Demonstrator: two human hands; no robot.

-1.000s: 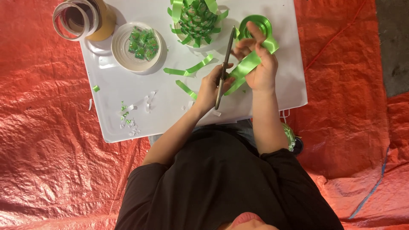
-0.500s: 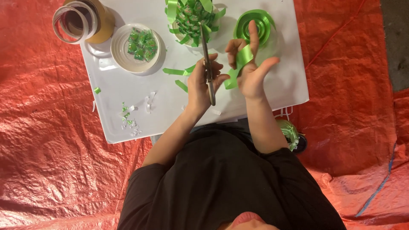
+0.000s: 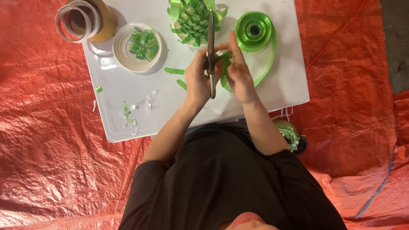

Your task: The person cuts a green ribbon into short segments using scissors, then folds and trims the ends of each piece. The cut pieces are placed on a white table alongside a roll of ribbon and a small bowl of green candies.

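- Head view: your left hand [image 3: 198, 81] is closed on the scissors [image 3: 211, 55]; your right hand [image 3: 238, 72] pinches the green ribbon [image 3: 225, 68] between both hands
- ribbon runs to the spool [image 3: 254, 30] just beyond your right hand; it looks thin, light, slippery and springy; pinch it flat, near the blades

Left hand [image 3: 198, 81] gripping, right hand [image 3: 238, 74] pinching, close together
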